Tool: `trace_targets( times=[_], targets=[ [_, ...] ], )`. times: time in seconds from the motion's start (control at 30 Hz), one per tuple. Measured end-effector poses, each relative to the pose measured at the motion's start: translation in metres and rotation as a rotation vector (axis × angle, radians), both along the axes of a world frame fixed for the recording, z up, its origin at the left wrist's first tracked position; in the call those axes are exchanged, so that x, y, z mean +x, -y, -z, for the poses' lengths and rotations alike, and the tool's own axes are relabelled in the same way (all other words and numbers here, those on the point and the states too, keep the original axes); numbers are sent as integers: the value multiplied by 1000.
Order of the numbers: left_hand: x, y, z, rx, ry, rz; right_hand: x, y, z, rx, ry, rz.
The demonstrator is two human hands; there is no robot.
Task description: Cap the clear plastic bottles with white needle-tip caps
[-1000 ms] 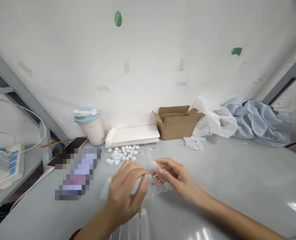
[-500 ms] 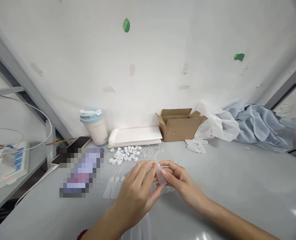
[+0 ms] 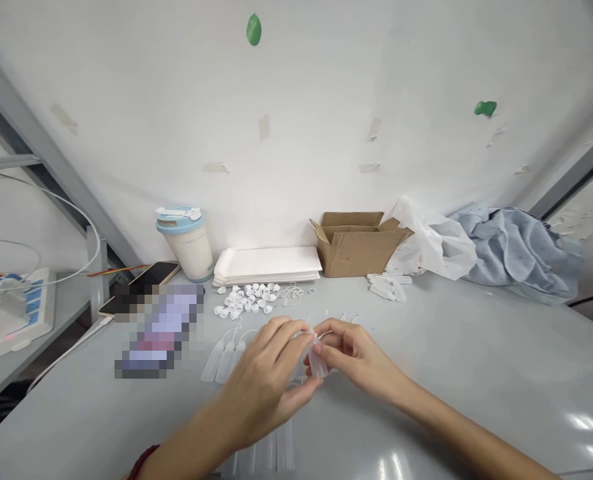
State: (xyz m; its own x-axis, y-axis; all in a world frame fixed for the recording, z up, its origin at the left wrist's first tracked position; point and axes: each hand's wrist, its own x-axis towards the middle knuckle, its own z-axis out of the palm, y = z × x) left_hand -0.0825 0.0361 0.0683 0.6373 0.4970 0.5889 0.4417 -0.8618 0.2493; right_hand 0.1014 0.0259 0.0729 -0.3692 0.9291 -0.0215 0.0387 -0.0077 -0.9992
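Note:
My left hand [image 3: 263, 367] and my right hand [image 3: 363, 357] meet around a small translucent plastic tube [image 3: 318, 364], tilted slightly. Left fingertips close on its top end, with the thumb at its bottom end. The right thumb and fingers pinch it from the side, near the top. Fingers hide part of the tube's upper end. Left of my left hand lie several similar tubes with white cord loops [image 3: 212, 361]. More long translucent tubes [image 3: 271, 453] show below my left forearm. Small white caps [image 3: 249, 298] are heaped beyond my hands, beside loose white cords [image 3: 296, 293].
A blurred-out phone-like object [image 3: 161, 330], a dark phone [image 3: 149, 280] and a lidded cup [image 3: 191, 243] stand left. White padded envelopes [image 3: 269, 261], an open cardboard box [image 3: 359, 250], loose translucent pieces [image 3: 389, 287], a plastic bag [image 3: 439, 243] and blue cloth [image 3: 521, 253] line the wall.
The view has tilted down slightly. My left fingertips have come closer over the tube's top, and the cord that stood up above it no longer shows clearly. Both hands keep hold.

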Motion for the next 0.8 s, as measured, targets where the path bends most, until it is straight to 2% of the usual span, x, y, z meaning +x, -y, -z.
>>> trace_targets(
  times=[0.1,0.23,0.4,0.53,0.63,0.8],
  targets=[
    [-7,14,6,-99,10,-9,4,-3,2,118,219,-36],
    [-16,33,16,-141,-28,-4,7,-8,8,155,368,54],
    [-20,41,41,-70,-95,66,6,-10,11,182,389,159],
    [-20,39,63,17,-19,33,6,-10,9,211,407,164],
    [-20,38,63,35,-51,14,6,-10,7,242,423,163],
    [-22,35,50,37,-127,7,3,-9,8,262,439,134]
  ],
)
